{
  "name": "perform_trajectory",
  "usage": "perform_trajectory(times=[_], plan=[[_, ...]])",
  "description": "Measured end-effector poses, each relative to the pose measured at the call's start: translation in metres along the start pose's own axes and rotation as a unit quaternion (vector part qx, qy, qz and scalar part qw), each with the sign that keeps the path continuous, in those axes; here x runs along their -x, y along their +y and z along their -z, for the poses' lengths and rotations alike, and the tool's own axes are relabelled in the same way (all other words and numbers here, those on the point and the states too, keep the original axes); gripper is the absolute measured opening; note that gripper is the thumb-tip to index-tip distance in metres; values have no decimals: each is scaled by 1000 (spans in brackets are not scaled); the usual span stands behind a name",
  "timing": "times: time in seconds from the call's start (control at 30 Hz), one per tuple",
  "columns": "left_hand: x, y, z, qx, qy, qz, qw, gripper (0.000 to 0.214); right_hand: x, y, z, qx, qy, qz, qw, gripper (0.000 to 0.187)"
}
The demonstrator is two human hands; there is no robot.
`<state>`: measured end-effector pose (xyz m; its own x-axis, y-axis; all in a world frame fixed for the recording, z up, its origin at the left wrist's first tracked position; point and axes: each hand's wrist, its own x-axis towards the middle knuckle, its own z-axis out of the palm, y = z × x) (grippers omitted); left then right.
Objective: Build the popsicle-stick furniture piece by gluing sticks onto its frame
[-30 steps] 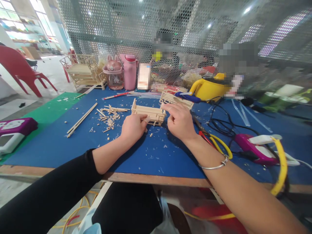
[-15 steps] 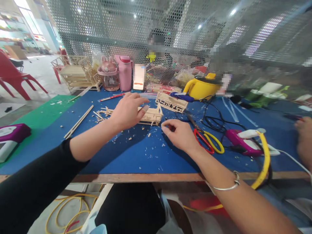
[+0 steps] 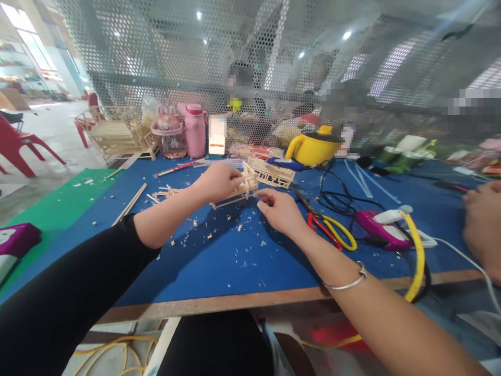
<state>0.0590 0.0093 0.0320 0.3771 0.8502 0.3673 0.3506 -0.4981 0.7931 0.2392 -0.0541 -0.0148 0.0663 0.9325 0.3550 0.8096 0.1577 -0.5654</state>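
My left hand (image 3: 221, 180) is closed on the top of a small model of thin wooden sticks (image 3: 234, 198), which looks slightly tilted; the hand covers much of it. Just beside the model's right end is my right hand (image 3: 278, 209), fingers loosely curled, thumb and index finger a little apart, with nothing visible between them. A second wooden stick model (image 3: 272, 172) sits right behind. Short stick pieces (image 3: 166, 192) lie to the left, and chips are scattered in front. Scissors (image 3: 326, 227) with red and yellow handles rest to the right of my right hand.
Long sticks (image 3: 131, 202) lie at left. A pink bottle (image 3: 194, 130), a phone (image 3: 217, 136) and a yellow pot (image 3: 316, 146) line the back before a perforated screen. Black cable (image 3: 340, 201) and a purple device (image 3: 381, 230) are at right, near another person's hand (image 3: 483, 230).
My left hand has come down and closed on the stick model, which now sits more tilted. My right hand stays near its right end. The camera view has shifted slightly.
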Motion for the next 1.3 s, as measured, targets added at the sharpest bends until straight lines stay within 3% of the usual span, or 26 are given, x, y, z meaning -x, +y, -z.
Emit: perform_trajectory(times=[0.1, 0.23, 0.37, 0.57, 0.7, 0.87, 1.07, 1.3], plan=[[11, 0, 6, 90, 28, 69, 993, 14, -7, -5, 10, -87, 81, 24, 993, 27], [37, -2, 1, 296, 140, 163, 931, 17, -6, -19, 13, -144, 126, 72, 979, 22], [57, 0, -10, 394, 207, 157, 882, 16, -3, -34, 3, -129, 97, 130, 978, 20], [66, 4, -19, 484, 200, 152, 838, 18, -6, -45, -9, -97, 102, 205, 969, 21], [70, 3, -21, 502, 202, 144, 828, 16, -4, -45, -10, -35, 109, 250, 962, 27], [72, 5, -22, 496, 210, 142, 830, 14, -6, -48, -12, 17, 113, 240, 964, 32], [72, 3, -23, 486, 205, 124, 841, 16, -13, -53, -8, -80, 70, 164, 981, 33], [73, 2, -23, 488, 206, 127, 838, 15, -16, -57, -6, -183, 29, 117, 976, 24]])
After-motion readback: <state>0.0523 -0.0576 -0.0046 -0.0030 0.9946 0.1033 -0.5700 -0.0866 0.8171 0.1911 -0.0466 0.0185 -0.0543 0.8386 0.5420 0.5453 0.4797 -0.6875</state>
